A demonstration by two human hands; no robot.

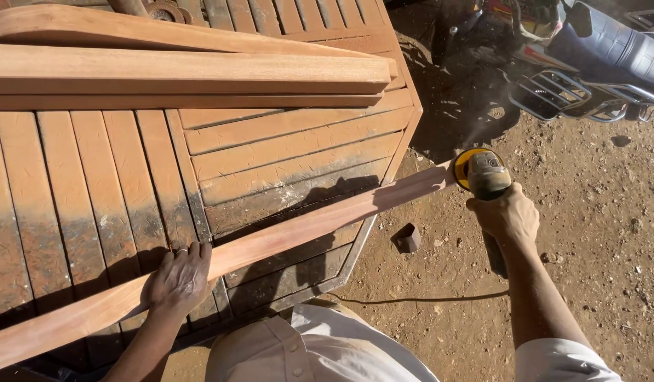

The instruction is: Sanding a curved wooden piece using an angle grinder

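A long curved wooden piece (270, 244) runs diagonally across the frame, from the lower left edge up to the right of centre, where its far end meets the yellow disc of an angle grinder (483, 173). The piece lies on top of a slatted wooden table (115, 177) that fills the left and centre of the frame, and its right end sticks out past the table's edge over the dirt ground (610, 247).

The left hand (178, 277), low and left of centre, presses down on the curved piece with fingers wrapped over its upper edge, closed on the wood. The right hand (505, 214), right of centre, is clenched around the grinder's body, with the tool's disc touching the end of the piece. A thin black cord (426, 300) trails across the ground below the grinder.

In the upper left, straight wooden beams (185, 71) lie stacked on the table. A small dark block (408, 238) sits on the dirt just beside the table's corner. A parked motorcycle (589, 49) occupies the upper right corner. The person's white shirt (320, 350) shows at the bottom edge.
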